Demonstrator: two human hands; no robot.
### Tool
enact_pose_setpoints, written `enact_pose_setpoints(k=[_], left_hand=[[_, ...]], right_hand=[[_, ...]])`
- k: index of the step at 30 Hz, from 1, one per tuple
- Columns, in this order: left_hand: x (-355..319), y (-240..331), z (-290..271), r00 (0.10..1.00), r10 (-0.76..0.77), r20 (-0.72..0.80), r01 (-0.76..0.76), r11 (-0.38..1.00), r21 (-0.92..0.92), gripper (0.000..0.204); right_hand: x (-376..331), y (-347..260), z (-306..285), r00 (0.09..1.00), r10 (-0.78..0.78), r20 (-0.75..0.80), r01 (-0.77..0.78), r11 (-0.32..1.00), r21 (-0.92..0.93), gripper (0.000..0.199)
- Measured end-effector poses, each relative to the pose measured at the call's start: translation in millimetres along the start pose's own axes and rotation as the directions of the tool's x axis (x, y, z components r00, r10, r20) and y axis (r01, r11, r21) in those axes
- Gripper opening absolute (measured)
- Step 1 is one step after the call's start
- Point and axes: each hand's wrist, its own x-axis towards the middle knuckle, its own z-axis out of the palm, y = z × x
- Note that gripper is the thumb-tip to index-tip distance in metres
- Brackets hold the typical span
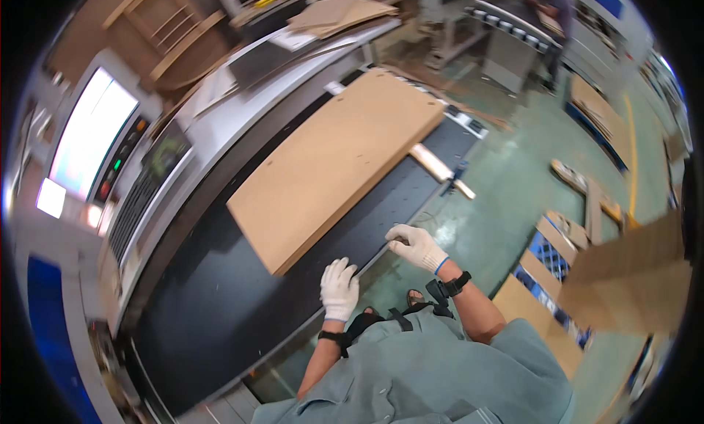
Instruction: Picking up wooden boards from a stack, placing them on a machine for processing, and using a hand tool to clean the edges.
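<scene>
Gloved hands, left (339,289) and right (416,246), rest on smooth black table (198,306) edge.

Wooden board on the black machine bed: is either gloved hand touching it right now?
No: the left hand and right hand both rest on the front edge of the black bed, clear of the wooden board.

board (341,160): pale brown pressed wood, matt and smooth, raw edges
machine bed (220,306): black, dull sheen, smooth, looks like metal or coated sheet
left hand (339,290): in a white knitted cloth glove, at 6 o'clock of the board
right hand (416,246): same white knit glove, blue cuff trim
wrist straps (455,284): black, matt, plastic or webbing
shirt (440,373): grey-green woven cloth, matt
floor (506,182): green painted, slightly glossy, scuffed
screen (88,134): glossy, glowing, at 9 o'clock
</scene>
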Motion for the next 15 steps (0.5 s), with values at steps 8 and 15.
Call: enact_pose_setpoints(k=[8, 15], left_hand=[[-15.4, 30.9, 9.9, 0.981, -0.193, -0.035, 0.195, 0.979, 0.066, 0.040], [-55.9, 31.8, -18.0, 0.945, -0.321, -0.059, 0.325, 0.940, 0.101, 0.039]], right_hand=[[51.4, 14.7, 45.0, 0.939, -0.277, 0.204, 0.314, 0.933, -0.176, 0.021], [66.1, 33.5, 71.7, 0.913, -0.388, 0.125, 0.403, 0.816, -0.415, 0.016]])
